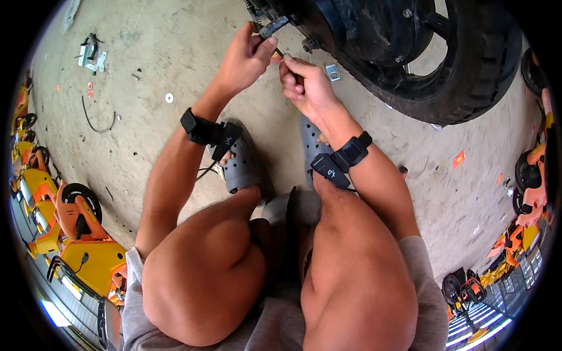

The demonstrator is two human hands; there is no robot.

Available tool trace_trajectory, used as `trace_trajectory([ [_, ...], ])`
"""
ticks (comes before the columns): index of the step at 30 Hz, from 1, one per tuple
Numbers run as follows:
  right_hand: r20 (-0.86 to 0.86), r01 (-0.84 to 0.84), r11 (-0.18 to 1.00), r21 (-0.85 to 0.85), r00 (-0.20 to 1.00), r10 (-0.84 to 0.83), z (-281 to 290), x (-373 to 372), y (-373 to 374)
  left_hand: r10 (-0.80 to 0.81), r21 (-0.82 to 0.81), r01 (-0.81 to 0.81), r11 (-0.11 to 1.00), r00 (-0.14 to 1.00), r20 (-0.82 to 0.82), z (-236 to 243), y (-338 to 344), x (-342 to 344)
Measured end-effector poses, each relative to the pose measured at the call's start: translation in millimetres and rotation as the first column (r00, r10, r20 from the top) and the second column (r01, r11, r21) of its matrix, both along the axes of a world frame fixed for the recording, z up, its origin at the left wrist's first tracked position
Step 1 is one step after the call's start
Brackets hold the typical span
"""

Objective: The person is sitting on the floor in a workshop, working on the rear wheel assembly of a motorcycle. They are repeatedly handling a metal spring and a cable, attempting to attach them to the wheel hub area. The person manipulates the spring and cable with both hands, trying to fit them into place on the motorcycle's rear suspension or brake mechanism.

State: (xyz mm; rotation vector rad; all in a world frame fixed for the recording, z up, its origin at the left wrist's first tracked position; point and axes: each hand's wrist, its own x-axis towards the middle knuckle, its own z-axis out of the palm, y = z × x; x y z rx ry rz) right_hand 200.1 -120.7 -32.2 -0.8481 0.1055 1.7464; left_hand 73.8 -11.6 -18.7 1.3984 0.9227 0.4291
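Both hands meet at the top centre, beside the hub of a large black wheel (492, 76). The fingers of my left hand (243, 64) are closed around a dark ridged block (273, 27), which looks joined to the machine's black frame. Just right of it, my right hand (310, 88) pinches a thin dark rod-like tool (279, 53); its far end reaches toward the left hand's fingertips. Part of the tool is hidden in the right palm, so its kind is unclear. A bolt (310, 43) sticks out of the frame close to the right hand.
On the concrete floor lie a small metal bracket (332, 72), a washer (169, 97), a black cable (96, 123) and a metal bracket assembly (92, 55). Orange and yellow machines (88, 257) line the left, with more (530, 199) at the right. My grey clogs (241, 161) flank the middle.
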Motion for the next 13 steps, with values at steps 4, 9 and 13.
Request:
trace_trajectory([
  [4,-0.030,0.006,0.998,0.066,1.000,-0.004,-5.6,8.1,-2.3,-0.125,-0.212,0.139,0.967,0.989,0.075,9.1,11.2,7.5],
  [9,0.011,0.002,0.997,0.079,1.000,-0.003,-9.4,9.3,-4.7,-0.157,-0.181,0.167,0.969,0.985,0.071,11.1,14.5,8.1],
  [13,0.030,-0.017,0.995,0.100,0.999,0.014,-7.1,5.8,-4.2,-0.214,-0.281,0.245,0.928,0.967,0.138,6.6,26.2,-0.3],
])
